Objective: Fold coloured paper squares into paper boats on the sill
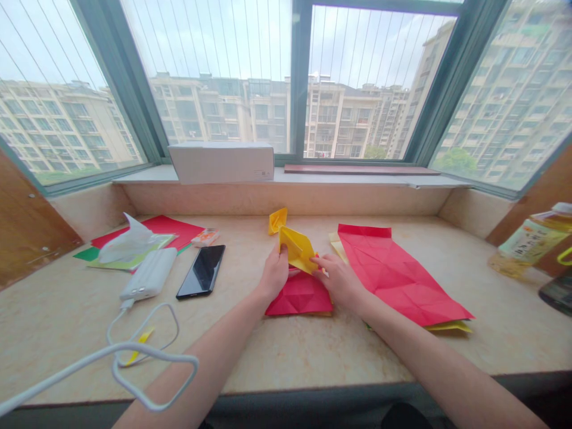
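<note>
A folded piece of yellow paper [295, 248] is held up between my two hands, above the middle of the counter. My left hand [276, 269] pinches its left edge, thumb in front. At its lower right corner, the fingers of my right hand [336, 276] are closed on the paper. Beneath both hands lies a creased red sheet [300, 298], partly covered by them. Just behind the held piece stands a smaller folded yellow paper shape [277, 221]. Right of my right hand, a large creased red sheet [397, 271] rests on yellow paper [449, 326].
On the left lie a black phone [202, 271], a white power bank [149, 274] with a looping white cable [154, 351], and coloured papers [172, 229] under a tissue pack [127, 241]. A white box [222, 164] sits on the sill. An oil bottle [531, 241] stands far right.
</note>
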{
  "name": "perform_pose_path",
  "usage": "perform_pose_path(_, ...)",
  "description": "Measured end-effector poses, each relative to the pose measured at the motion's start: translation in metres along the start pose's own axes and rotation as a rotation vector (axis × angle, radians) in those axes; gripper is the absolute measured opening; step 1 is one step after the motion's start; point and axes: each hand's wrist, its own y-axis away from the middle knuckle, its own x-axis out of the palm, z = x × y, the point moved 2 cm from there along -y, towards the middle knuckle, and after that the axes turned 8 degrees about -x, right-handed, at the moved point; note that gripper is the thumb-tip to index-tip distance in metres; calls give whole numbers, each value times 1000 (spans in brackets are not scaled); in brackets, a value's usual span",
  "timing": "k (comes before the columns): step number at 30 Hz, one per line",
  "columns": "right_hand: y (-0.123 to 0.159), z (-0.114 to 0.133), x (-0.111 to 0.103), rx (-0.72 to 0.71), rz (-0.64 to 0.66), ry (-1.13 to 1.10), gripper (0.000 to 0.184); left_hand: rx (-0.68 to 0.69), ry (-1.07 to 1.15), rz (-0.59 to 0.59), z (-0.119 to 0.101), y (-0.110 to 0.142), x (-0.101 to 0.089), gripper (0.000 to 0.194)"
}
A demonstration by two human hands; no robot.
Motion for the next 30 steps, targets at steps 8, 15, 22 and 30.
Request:
perform_pose_path(8,-2,3,-2,64,-149,-66,17,30,-3,14,-2,4,5,39)
perform_pose_path(15,-1,9,-11,-81,-355,-121,13,-86,183,-16,-5,2,1,48)
perform_pose_path(22,3,21,-18,-381,-259,-62,16,-175,330,-16,-15,5,-2,41)
perform_pose_path(30,4,24,-14,-497,-136,-110,18,-61,215,-4,-16,3,-6,44)
